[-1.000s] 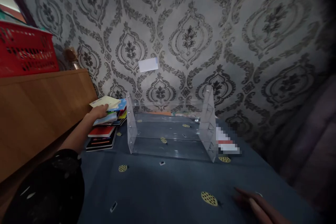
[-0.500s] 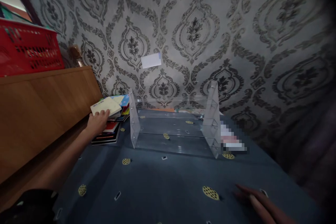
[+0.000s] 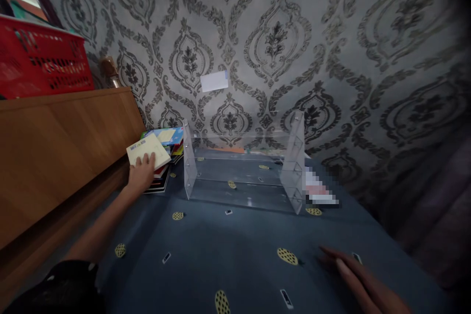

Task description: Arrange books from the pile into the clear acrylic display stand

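The left hand (image 3: 141,174) grips a pale yellow book (image 3: 150,145) by its near edge. The fingers lie on top, and I can't see the thumb. The book is tipped a bit. Just behind it, past the left hand, is a pile of books (image 3: 177,149) with a blue one on top. The pale book covers part of the pile, so I can't tell if they touch.

The right hand (image 3: 364,277) holds nothing that I can see. Its fingers are long and loose, near the blue cloth on the desk (image 3: 206,250).

A see-through stand (image 3: 249,196) is ahead of both hands, between them from side to side. It has a few steps, and I see the cloth through them. It looks like an early part of the work: one book is in the left hand, and the other books I can see are in the pile, not on the stand. Something blurry (image 3: 318,187) lies ahead of the right hand, next to the stand. I can't tell what it is.
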The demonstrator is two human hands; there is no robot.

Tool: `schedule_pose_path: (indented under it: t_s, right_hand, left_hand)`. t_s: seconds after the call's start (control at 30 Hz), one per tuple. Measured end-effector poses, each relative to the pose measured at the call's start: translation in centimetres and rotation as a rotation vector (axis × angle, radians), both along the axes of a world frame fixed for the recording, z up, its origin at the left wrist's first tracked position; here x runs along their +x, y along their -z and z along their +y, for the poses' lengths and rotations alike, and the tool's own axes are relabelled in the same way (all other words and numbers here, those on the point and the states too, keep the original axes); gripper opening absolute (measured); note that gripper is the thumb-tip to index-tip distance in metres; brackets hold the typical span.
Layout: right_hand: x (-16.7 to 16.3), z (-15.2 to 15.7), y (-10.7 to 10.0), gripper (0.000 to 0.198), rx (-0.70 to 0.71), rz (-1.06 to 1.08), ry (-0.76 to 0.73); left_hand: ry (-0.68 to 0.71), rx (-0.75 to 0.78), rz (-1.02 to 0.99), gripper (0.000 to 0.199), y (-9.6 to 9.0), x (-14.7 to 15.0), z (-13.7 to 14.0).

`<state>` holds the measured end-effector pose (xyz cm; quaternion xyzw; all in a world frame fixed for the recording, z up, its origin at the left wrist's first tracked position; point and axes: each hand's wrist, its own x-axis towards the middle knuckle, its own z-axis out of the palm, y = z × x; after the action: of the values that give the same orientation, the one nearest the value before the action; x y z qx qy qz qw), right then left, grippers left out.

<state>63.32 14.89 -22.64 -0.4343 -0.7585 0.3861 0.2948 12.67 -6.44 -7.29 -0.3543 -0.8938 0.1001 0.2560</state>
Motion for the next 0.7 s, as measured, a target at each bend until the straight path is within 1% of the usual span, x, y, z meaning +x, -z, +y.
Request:
schedule_pose_path:
  t_s: [0.13, 0.2, 0.23, 0.3, 0.37, 0.4, 0.43, 0.5, 0.53, 0.6, 0.67, 0.7]
  right_hand:
    - [-0.1, -0.3, -0.6, 0.064, 0.022, 0.001, -0.022]
    - [0.1, -0.4, -0.6, 0.062, 0.047, 0.003, -0.026]
    - [0.1, -0.4, -0.5, 0.060, 0.055, 0.000, -0.030]
    - [0.3, -0.4, -0.1, 0.055, 0.066, -0.005, -0.047]
    - [0.3, -0.3, 0.3, 0.052, 0.073, -0.011, -0.051]
    - [0.3, -0.3, 0.4, 0.052, 0.073, -0.015, -0.051]
    - [0.2, -0.2, 0.5, 0.051, 0.073, -0.016, -0.046]
    - [0.1, -0.2, 0.4, 0.052, 0.061, -0.011, -0.045]
    - [0.0, -0.3, 0.2, 0.053, 0.052, -0.003, -0.047]
    - [-0.1, -0.3, 0.0, 0.055, 0.034, 0.011, -0.042]
    - [-0.1, -0.2, -0.1, 0.056, 0.018, 0.013, -0.033]
    - [-0.1, -0.2, 0.0, 0.057, 0.013, 0.013, -0.030]
  left_hand:
    - [0.014, -0.021, -0.005, 0.060, 1.4, 2.7, -2.3]
    - [0.056, -0.031, -0.030, 0.061, 2.4, 4.7, -4.2]
    - [0.099, -0.041, -0.066, 0.062, 2.9, 5.8, -5.4]
    - [0.282, -0.109, -0.237, 0.065, 3.6, 7.9, -7.9]
    - [0.513, -0.217, -0.490, 0.075, 4.0, 9.5, -10.2]
    - [0.589, -0.226, -0.586, 0.076, 4.1, 9.9, -11.0]
    - [0.623, -0.207, -0.634, 0.071, 4.1, 10.0, -11.4]
    - [0.597, -0.115, -0.615, 0.055, 3.9, 9.3, -10.8]
    - [0.545, -0.051, -0.545, 0.050, 3.8, 8.5, -9.9]
    - [0.493, -0.003, -0.475, 0.047, 3.4, 6.4, -7.3]
    - [0.378, 0.105, -0.257, 0.042, 2.9, 4.0, -4.2]
    - [0.332, 0.154, -0.195, 0.044, 2.6, 2.7, -2.7]
